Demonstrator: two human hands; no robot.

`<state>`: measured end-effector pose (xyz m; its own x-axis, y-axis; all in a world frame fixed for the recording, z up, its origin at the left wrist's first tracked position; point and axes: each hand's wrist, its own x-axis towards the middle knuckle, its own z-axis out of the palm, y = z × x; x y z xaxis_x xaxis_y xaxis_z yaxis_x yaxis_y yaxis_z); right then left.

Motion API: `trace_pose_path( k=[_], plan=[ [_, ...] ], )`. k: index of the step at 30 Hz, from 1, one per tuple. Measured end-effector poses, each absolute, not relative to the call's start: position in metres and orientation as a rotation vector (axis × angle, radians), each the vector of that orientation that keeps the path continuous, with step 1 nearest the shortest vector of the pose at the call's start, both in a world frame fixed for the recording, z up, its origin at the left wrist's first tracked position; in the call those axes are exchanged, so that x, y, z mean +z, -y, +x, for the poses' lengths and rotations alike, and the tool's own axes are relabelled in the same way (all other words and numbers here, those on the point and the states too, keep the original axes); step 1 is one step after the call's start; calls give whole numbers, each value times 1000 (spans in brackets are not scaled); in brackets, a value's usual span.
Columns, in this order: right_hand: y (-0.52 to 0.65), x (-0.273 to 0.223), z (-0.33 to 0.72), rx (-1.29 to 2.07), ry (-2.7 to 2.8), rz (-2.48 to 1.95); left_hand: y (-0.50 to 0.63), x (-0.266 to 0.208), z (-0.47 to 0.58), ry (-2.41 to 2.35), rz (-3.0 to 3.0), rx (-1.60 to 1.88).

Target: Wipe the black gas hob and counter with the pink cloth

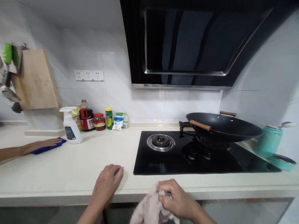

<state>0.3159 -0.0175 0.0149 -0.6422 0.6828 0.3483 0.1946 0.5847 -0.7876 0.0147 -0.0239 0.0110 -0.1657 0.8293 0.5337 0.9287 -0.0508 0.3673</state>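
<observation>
My left hand (108,180) rests on the white countertop (77,174) near its front edge, left of the black gas stove (140,158). Its fingers are loosely curled, with nothing visible in them. Over the front edge, my right hand (175,199) grips a pale pinkish cloth (147,208) with darker patches. The cloth is bunched between thumb and fingers and hangs down out of the picture. On the stove's right side sits a black wok (224,127) with wooden handles. The left burner (161,142) is uncovered.
Another person's hand (46,144) presses a blue cloth (49,148) on the counter at left. Nearby stand a white spray bottle (71,127), a dark sauce bottle (87,118), a red-lidded jar (99,122) and seasoning packets (118,123). A teal canister (268,141) stands right; a range hood (182,43) overhangs.
</observation>
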Motion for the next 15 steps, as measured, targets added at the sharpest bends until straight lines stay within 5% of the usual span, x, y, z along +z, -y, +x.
trace_pose_path(
  k=[15],
  plan=[
    [-10, 9, 497, 153, 1793, -1598, 27, 16, 22, 2118, -1916, -944]
  ],
)
